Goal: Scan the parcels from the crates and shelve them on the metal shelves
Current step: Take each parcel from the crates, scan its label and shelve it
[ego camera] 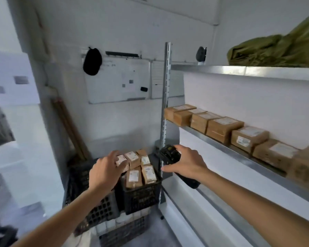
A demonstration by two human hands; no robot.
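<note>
White-walled storeroom corner, with a white rectangular whiteboard (118, 81) hanging on the back wall and a black cap (92, 61) dangling at its upper left corner.

Stacked at lower centre: black perforated plastic crates (141, 196), the top one holding small brown cardboard parcels with white labels (134, 175), standing on end with long axes roughly upright and labels facing up toward the camera.

Reaching over the crate from the left: left hand (105, 170), fingers curling down onto a pale labelled parcel (121, 160) at the crate's left edge; whether actually clamping it or only touching, cannot tell.

Just right of the crate: right hand (187, 163), fingers wrapping around a black handheld barcode scanner (169, 154), its long axis slanting from upper left to lower right, head pointing up and left toward the crate, handle end sticking out below the wrist.

Running along the right wall: grey metal shelves (221, 141), middle level carrying a row of brown labelled cardboard boxes (223, 129) lying flat, side by side. Sitting on the top level: crumpled olive-green fabric (278, 50).
</note>
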